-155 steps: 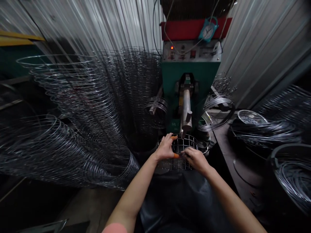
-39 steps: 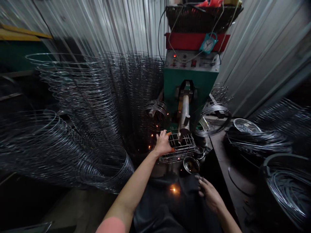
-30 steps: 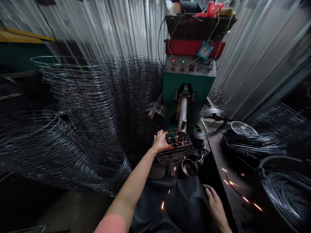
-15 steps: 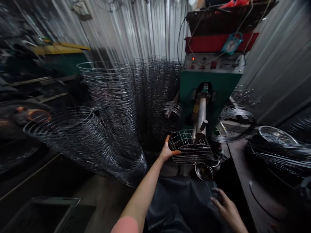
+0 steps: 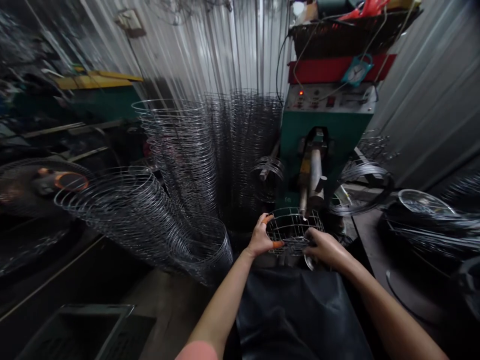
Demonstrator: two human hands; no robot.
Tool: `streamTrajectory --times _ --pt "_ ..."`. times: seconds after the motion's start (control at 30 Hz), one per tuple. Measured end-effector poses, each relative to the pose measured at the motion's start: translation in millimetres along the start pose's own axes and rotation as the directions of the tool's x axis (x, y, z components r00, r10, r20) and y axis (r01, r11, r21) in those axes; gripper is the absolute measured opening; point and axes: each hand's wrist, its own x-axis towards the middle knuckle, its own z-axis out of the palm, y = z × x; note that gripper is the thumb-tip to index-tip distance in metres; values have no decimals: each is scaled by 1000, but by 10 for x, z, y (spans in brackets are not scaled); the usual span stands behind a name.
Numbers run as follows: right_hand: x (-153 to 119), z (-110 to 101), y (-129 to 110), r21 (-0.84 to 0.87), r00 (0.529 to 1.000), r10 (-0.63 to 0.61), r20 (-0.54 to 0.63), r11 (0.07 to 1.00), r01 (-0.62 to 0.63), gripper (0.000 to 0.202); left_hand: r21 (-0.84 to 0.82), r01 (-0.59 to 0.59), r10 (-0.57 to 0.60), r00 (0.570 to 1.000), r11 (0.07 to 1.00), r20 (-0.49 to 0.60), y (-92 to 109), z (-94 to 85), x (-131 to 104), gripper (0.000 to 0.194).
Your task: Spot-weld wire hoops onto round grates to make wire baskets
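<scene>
And here the wire basket is held low in front of the green machine, right beneath its metal arm, with the slim rod brought down at the basket's open top. Its left side is gripped by the left hand, thumb and forefinger spread wide around the wire, both wrapped in orange. At the near rim the right hand is found, its fingers bent in against the wires; whether anything is pinched there cannot be told, as the fingertips are blurred. Just below that hand a small metal bowl is partly hidden.

The lap is covered by a black apron. Up on the machine, a red light is lit, and a blue clock is hung against the red panel. The arm is flanked by wire coils, one at the left, a larger one at the right.

Out to the left, a tall stack of wire rings is seen, with a leaning stack before it. Across to the right, heaped wire is piled on the worktop, in from its left edge, and a curved strip is laid nearer that edge.
</scene>
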Motion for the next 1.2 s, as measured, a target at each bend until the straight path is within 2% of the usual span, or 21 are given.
streamTrajectory --times 0.1,0.2,0.27,0.33,0.43,0.6,0.77,0.93,1.2 --pt "31 72 -73 -120 998 50 29 992 -46 19 81 -85 73 988 993 136 179 27 -110 96" --pt "-13 282 -50 -165 992 97 -79 980 -109 14 143 -111 81 977 983 199 334 85 -153 97" --pt "-75 426 32 -89 989 50 -141 994 -63 13 153 -115 84 977 981 199 403 109 -140 96" --pt "-141 509 143 53 984 -40 -174 997 50 15 153 -127 95 976 980 198 447 114 -109 93" --pt "-209 481 285 182 972 -168 -162 963 197 20 152 -142 106 969 978 222 479 107 -53 93" --pt "-248 311 352 150 960 -274 -61 948 281 27 139 -147 110 963 979 247 472 139 21 93" --pt "-226 378 423 134 951 -301 -71 942 308 20 162 -160 109 953 974 284 465 197 77 93" --pt "-211 476 478 144 937 -319 -142 930 339 15 148 -152 104 951 977 291 433 218 103 93" --pt "-62 387 516 91 930 -316 -191 937 337 12 93 -109 80 958 990 276 410 272 290 92"
